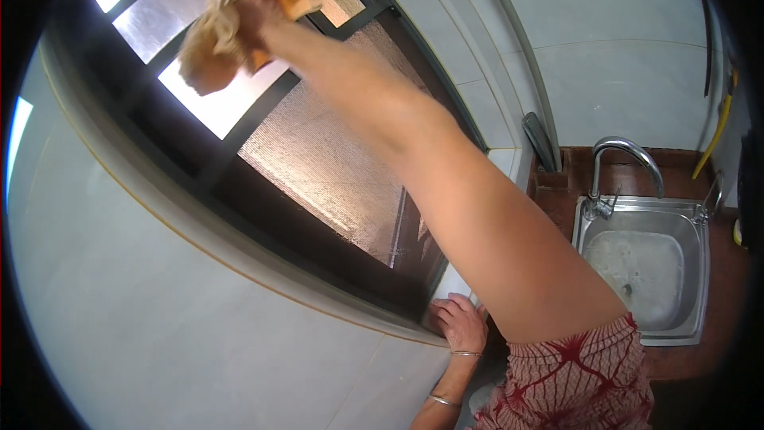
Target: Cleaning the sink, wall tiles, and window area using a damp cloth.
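Note:
My right hand (262,17) is raised at the end of an outstretched arm, gripping a bunched tan and orange cloth (209,54). The cloth lies over the upper part of a dark-framed window (230,107), hiding part of the glass; I cannot tell how firmly it touches. Lower down, my left hand (465,328), with two metal bangles on its wrist and forearm, rests with bent fingers on the white sill (452,286) at the window's lower corner. It holds nothing that I can see. Below the cloth is a textured glass pane (334,161).
A stainless steel sink (703,286) with cloudy water inside is set in a reddish-brown counter (671,361) at the right. Its curved chrome faucet (627,143) stands at the back. A grey pipe (525,42) climbs the tiled wall, and a yellow hose (719,131) hangs farther right.

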Motion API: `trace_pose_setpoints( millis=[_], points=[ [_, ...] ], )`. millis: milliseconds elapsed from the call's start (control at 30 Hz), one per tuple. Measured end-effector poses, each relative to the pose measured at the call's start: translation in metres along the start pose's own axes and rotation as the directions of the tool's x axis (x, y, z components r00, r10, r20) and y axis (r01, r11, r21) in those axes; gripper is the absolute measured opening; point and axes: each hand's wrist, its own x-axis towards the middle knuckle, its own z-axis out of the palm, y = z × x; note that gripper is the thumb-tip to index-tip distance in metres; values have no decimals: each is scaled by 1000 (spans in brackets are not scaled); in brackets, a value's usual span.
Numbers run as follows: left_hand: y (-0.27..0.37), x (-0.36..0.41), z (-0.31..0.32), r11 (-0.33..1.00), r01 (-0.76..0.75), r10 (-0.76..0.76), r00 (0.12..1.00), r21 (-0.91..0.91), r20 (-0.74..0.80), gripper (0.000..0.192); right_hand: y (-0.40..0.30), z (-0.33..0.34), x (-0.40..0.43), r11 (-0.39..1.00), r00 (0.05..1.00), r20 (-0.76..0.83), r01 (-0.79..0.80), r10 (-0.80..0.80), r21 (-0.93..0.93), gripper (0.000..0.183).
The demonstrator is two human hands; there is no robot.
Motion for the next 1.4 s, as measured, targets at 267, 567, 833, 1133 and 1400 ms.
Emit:
trace_pose_setpoints(
  millis=[267,567,833,1133,1400],
  points=[
    [8,6,21,998,-12,14,999,60,-36,71,88,-40,3,954,972,-190,-179,135,-240,42],
    [6,7,11,999,30,-31,998,18,46,71,103,-27,-58,807,860,-147,-380,488,452,48],
    [-1,3,8,1000,-8,8,1000,4,3,70,73,-42,-127,806,938,67,-326,339,494,35],
    [1,0,9,998,-54,52,994,-17,-96,70,169,-60,-231,995,997,80,2,-10,99,14],
    [-9,-1,8,1000,3,-5,998,-23,-66,66,165,-68,-157,407,662,65,-532,746,743,20]
  ],
)
